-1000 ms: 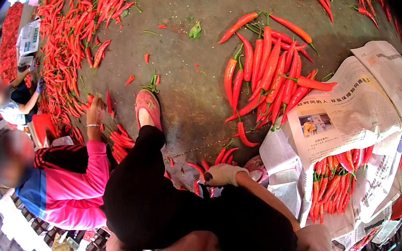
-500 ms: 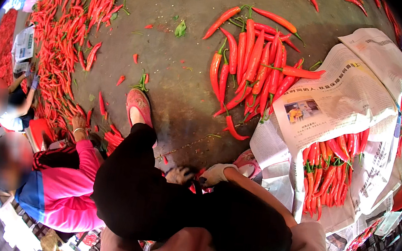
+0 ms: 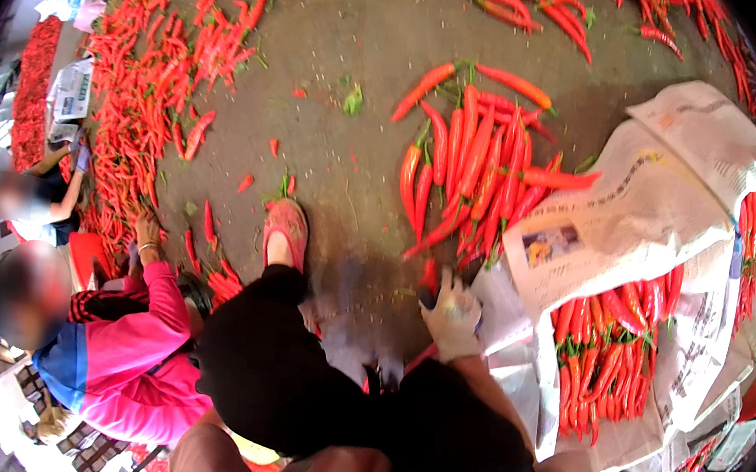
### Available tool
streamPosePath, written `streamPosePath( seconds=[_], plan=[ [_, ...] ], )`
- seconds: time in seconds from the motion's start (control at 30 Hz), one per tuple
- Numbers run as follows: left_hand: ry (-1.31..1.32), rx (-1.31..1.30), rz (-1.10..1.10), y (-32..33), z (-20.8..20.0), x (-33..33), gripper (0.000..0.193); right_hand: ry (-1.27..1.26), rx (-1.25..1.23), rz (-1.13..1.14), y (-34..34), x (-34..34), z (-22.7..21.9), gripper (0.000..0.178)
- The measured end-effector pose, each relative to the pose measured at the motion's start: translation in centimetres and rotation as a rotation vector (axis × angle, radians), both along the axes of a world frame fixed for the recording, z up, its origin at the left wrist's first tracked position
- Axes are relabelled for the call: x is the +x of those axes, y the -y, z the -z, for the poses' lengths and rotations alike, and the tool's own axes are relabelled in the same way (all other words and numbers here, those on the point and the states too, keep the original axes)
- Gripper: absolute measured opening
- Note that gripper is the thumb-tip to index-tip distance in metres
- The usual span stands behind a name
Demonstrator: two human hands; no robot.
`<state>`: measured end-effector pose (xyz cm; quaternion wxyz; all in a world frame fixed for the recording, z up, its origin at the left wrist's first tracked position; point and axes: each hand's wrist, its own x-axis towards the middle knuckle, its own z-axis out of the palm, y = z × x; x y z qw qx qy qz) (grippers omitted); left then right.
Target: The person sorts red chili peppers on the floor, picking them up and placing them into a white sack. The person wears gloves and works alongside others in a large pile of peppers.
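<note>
Right hand (image 3: 452,321) in a pale, matte fabric glove, dark at the thumb, held low at the near edge of a chili pile (image 3: 489,165). Just beside the thumb, a single red chili (image 3: 430,275), partly hidden; cannot tell whether pinched or merely touched. Left hand (image 3: 352,338) smeared to a grey blur before the knees, impossible to read as spread or pressed together. Fanned across the dull, gritty floor (image 3: 339,171) just beyond: long, glossy, tapering pods with slender green stems. To the right, creased newspaper (image 3: 617,221), thin and billowing, draped around tightly packed rows of chilies (image 3: 607,355). Left of the gloved right hand, a soft pink shoe (image 3: 286,230) with a patterned upper, below black trousers (image 3: 289,366). Farther left, a dense, tangled bank of chilies (image 3: 146,107), with a co-worker's hand (image 3: 148,228) at its edge, below it a smooth pink-and-blue top (image 3: 135,362). Beyond, at another co-worker's wrist, a lavender glove (image 3: 82,156).
</note>
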<state>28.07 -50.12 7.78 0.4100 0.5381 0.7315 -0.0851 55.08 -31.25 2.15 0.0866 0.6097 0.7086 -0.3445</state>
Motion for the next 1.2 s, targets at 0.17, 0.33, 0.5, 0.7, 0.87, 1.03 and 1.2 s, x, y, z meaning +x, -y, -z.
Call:
streamPosePath(
  seconds=[0.17, 0.33, 0.5, 0.7, 0.87, 1.03, 1.2],
  plan=[
    [-0.052, -0.135, -0.088, 0.6, -3.3, -2.9, 0.044, -0.28, -0.349, -0.344, 1.1, -1.1, -2.4, 0.056],
    [-0.031, -0.27, -0.143, 0.1, -3.1, -4.9, 0.043, -0.59, -1.025, -0.917, 3.3, -3.1, -0.2, 0.035],
    [-0.027, -0.394, -0.141, -2.1, -4.7, -7.2, 0.042, -0.86, -0.994, -0.885, 3.8, -3.4, 2.6, 0.033],
    [0.018, -0.417, -0.023, -9.4, -4.3, -10.2, 0.041, -1.02, -0.562, -0.331, -2.9, -6.3, 3.5, 0.047],
    [-0.334, 0.546, -0.04, -17.5, 0.0, -15.4, 0.037, -1.094, -0.521, 0.283, -11.1, -11.2, 0.9, 0.031],
    [-0.426, 0.636, 0.12, -30.4, 1.7, -14.3, 0.051, -1.073, -0.47, 0.599, -17.7, -10.9, -0.2, 0.022],
    [-0.4, 0.583, 0.345, -36.7, 6.9, -18.2, 0.065, -1.215, -0.556, 0.656, -21.0, -8.8, -3.6, 0.024]
  ],
)
